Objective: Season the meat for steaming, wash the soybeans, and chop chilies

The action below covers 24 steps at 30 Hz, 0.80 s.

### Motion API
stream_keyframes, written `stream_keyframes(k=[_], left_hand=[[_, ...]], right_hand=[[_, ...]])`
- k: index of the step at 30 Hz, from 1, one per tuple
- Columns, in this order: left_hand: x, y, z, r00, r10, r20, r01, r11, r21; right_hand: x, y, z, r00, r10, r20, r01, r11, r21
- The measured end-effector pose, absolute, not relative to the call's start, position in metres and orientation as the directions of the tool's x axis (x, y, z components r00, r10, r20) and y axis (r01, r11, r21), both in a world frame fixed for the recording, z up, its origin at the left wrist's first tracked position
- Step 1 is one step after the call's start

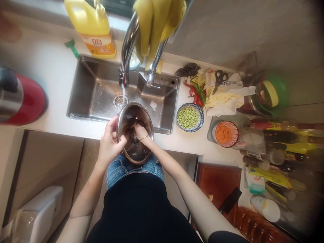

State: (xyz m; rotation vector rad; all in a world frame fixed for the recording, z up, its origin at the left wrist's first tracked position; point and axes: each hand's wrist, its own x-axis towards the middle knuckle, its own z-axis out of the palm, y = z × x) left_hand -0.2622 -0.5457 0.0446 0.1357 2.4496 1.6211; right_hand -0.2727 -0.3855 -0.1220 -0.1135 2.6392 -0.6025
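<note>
A deep stainless steel bowl is tilted at the sink's front edge, close to my body. My left hand grips its left rim, thumb inside and fingers around the outside. My right hand reaches into the bowl, its fingers curled at dark, wet-looking pieces that I cannot identify. The fingertips are partly hidden among them. Just beyond the bowl, a thin stream of water runs from the chrome faucet towards the sink drain.
Right of the sink stand a bowl of green beans, chili peppers and scissors. Farther right are a bowl of orange pieces, a cutting board and a knife. A yellow detergent jug stands behind; yellow gloves hang above.
</note>
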Motion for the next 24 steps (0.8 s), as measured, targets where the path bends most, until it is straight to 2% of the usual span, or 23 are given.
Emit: stream_keyframes(k=[5,14,17,21,24], left_hand=[[-0.2619,-0.5453,0.0431,-0.974,0.206,-0.089,-0.005,0.377,0.926],[-0.2605,-0.5452,0.0464,-0.977,0.19,-0.102,-0.013,0.421,0.907],[-0.26,-0.5456,0.0467,-0.976,0.189,-0.11,-0.022,0.419,0.908],[-0.2593,-0.5446,0.0474,-0.972,0.204,-0.118,-0.028,0.397,0.918],[-0.2591,-0.5443,0.0471,-0.974,0.201,-0.107,-0.023,0.383,0.924]], right_hand=[[-0.2757,-0.3854,-0.1242,-0.936,-0.176,-0.304,0.015,0.845,-0.534],[-0.2798,-0.3859,-0.1249,-0.904,-0.256,-0.342,-0.057,0.867,-0.496],[-0.2776,-0.3837,-0.1259,-0.914,-0.228,-0.336,-0.032,0.865,-0.501],[-0.2771,-0.3831,-0.1261,-0.94,-0.109,-0.323,0.088,0.839,-0.537],[-0.2808,-0.3851,-0.1252,-0.934,-0.118,-0.337,0.089,0.838,-0.539]])
